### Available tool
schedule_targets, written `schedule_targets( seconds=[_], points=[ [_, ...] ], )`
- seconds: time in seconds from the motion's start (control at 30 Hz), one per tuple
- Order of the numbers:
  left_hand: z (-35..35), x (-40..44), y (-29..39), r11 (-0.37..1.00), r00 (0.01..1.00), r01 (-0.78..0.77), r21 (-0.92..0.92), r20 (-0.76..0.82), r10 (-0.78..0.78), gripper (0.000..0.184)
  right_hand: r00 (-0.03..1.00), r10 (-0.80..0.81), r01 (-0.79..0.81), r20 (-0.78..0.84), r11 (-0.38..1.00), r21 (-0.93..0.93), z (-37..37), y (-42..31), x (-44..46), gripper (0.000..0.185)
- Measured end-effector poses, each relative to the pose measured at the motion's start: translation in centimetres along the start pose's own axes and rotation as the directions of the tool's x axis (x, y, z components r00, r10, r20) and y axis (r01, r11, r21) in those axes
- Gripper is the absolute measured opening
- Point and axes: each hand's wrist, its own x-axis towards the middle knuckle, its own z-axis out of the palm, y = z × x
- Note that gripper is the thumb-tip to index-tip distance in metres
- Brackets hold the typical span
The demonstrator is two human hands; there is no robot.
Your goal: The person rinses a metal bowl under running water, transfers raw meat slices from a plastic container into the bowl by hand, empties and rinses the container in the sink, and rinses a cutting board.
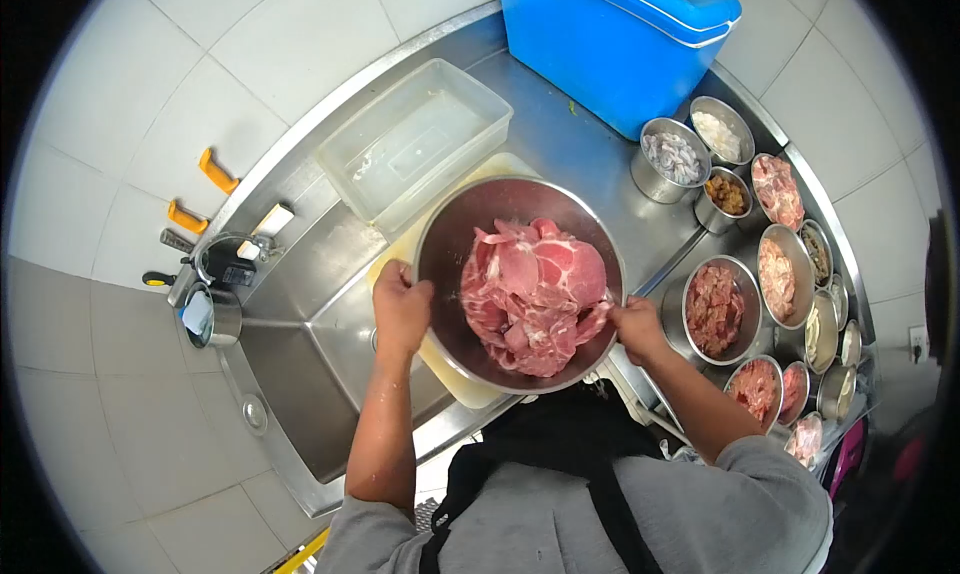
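Note:
A large metal bowl [440, 234] full of sliced raw meat [540, 294] is held up in front of me, over a pale yellow cutting board [455, 379]. My left hand [402, 309] grips the bowl's left rim, fingers closed round the edge. On the opposite side my right hand [638, 329] is closed on the right rim, close to a slice of meat that reaches up the wall. The fingers under the bowl are partly hidden. Behind the bowl stands a translucent plastic container [415, 139] with nothing visible inside but some moisture.
To the left is a steel sink [285, 394] with a tap [255, 244]. A blue cooler [610, 49] stands at the back. Several metal bowls of meat and other food, one holding ground meat [715, 309], line the right side. Orange-handled tools [215, 172] rest by the wall.

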Motion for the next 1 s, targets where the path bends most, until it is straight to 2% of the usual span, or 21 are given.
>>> schedule_targets(
  seconds=[0.07, 0.13, 0.17, 0.23, 0.27, 0.33, 0.4, 0.43, 0.5, 0.53, 0.57, 0.6, 0.63, 0.67, 0.7, 0.73, 0.77, 0.83, 0.87, 0.93, 1.0],
  points=[
    [-1.1, 0.6, -3.2, 0.999, 1.000, 0.023, -0.038, -0.016, -0.023, 0.012, 0.999, -0.023, 0.022, 0.024, 0.999, 0.039, 1.6, -2.1, -1.3, 0.012],
    [-1.6, 0.6, -5.3, 0.996, 0.998, 0.045, -0.071, -0.046, -0.048, 0.012, 0.997, -0.068, 0.075, 0.042, 0.975, -0.210, 1.8, -4.6, -1.9, 0.021],
    [-1.7, 0.6, -6.8, 0.996, 0.997, 0.050, -0.079, -0.060, -0.055, 0.012, 0.996, -0.069, 0.079, 0.054, 0.972, -0.220, 1.8, -6.3, -2.3, 0.021],
    [-1.7, 1.0, -9.6, 0.993, 0.981, 0.122, -0.005, -0.153, -0.121, 0.015, 0.966, -0.193, 0.256, 0.171, 0.808, -0.532, 2.3, -9.0, -2.8, 0.032],
    [-1.8, 1.1, -9.9, 0.992, 0.979, 0.124, -0.011, -0.160, -0.124, 0.015, 0.965, -0.194, 0.261, 0.178, 0.803, -0.536, 2.6, -9.3, -2.2, 0.032],
    [-1.4, 1.0, -10.5, 0.998, 0.974, 0.039, 0.039, -0.226, -0.030, 0.011, 0.931, -0.309, 0.359, 0.195, 0.672, -0.647, 2.8, -9.2, -0.7, 0.044],
    [-1.8, 0.4, -10.1, 0.955, 0.965, -0.058, 0.292, -0.230, 0.129, 0.011, 0.877, -0.416, 0.448, 0.241, 0.526, -0.723, 2.7, -8.3, 2.1, 0.049],
    [-1.7, -0.4, -9.0, 0.939, 0.969, -0.025, 0.343, -0.224, 0.108, 0.015, 0.967, -0.156, 0.252, 0.203, 0.435, -0.864, 3.4, -12.2, 1.0, 0.055],
    [-0.5, -1.8, -7.3, 0.916, 0.920, -0.163, 0.367, -0.280, 0.276, 0.033, 0.943, -0.295, 0.268, 0.152, 0.405, -0.874, 4.0, -15.4, -0.9, 0.060],
    [-0.1, -2.3, -6.3, 0.797, 0.828, -0.305, 0.521, -0.267, 0.492, 0.036, 0.949, -0.289, 0.246, 0.129, 0.414, -0.876, 3.8, -15.0, -1.2, 0.060],
    [0.1, -2.4, -5.4, 0.628, 0.692, -0.413, 0.660, -0.221, 0.687, 0.038, 0.791, -0.564, 0.476, 0.236, 0.327, -0.816, 3.7, -14.8, -1.3, 0.062],
    [0.6, -2.6, -4.2, 0.621, 0.687, -0.422, 0.660, -0.214, 0.694, 0.038, 0.538, -0.783, 0.664, 0.313, 0.165, -0.730, 3.9, -14.8, -1.2, 0.066],
    [1.4, -3.2, -3.1, 0.821, 0.815, -0.422, 0.384, -0.236, 0.529, 0.038, 0.536, -0.785, 0.667, 0.312, 0.167, -0.726, 4.5, -14.8, -2.0, 0.066],
    [1.5, -3.6, -2.8, 0.939, 0.918, -0.336, 0.074, -0.195, 0.344, 0.038, 0.763, -0.613, 0.631, 0.203, 0.641, -0.437, 5.3, -14.6, -3.6, 0.065],
    [1.3, -3.1, -3.5, 0.940, 0.918, -0.330, 0.081, -0.204, 0.340, 0.038, 0.913, -0.343, 0.361, 0.219, 0.931, -0.048, 5.9, -14.6, -4.6, 0.065],
    [1.3, -1.8, -4.5, 0.980, 0.999, 0.023, -0.199, -0.043, -0.032, 0.038, 0.907, 0.027, -0.075, 0.421, 0.992, 0.098, 5.1, -15.4, -4.2, 0.070],
    [1.3, -0.4, -4.9, 0.829, 0.918, 0.394, -0.397, 0.201, -0.341, 0.038, 0.900, 0.019, -0.068, 0.435, 0.993, 0.097, 5.1, -15.3, -3.5, 0.070],
    [3.0, 1.1, -3.1, 0.652, 0.771, 0.636, -0.412, 0.343, -0.536, 0.051, 0.786, 0.352, -0.540, 0.508, 0.791, 0.288, 6.1, -15.0, -2.1, 0.065],
    [3.8, 1.6, -2.6, 0.660, 0.782, 0.623, -0.419, 0.332, -0.528, 0.051, 0.756, 0.473, -0.608, 0.453, 0.764, 0.216, 7.4, -15.6, -1.8, 0.062],
    [5.2, 2.3, -2.3, 0.681, 0.757, 0.652, -0.334, 0.342, -0.557, 0.073, 0.749, 0.409, -0.574, 0.521, 0.793, 0.202, 9.7, -13.0, 1.1, 0.064],
    [6.6, 3.5, -5.2, 0.664, 0.760, 0.639, -0.389, 0.448, -0.470, 0.073, 0.739, 0.379, -0.520, 0.557, 0.846, 0.114, 11.0, -11.0, 2.9, 0.075]
  ],
)
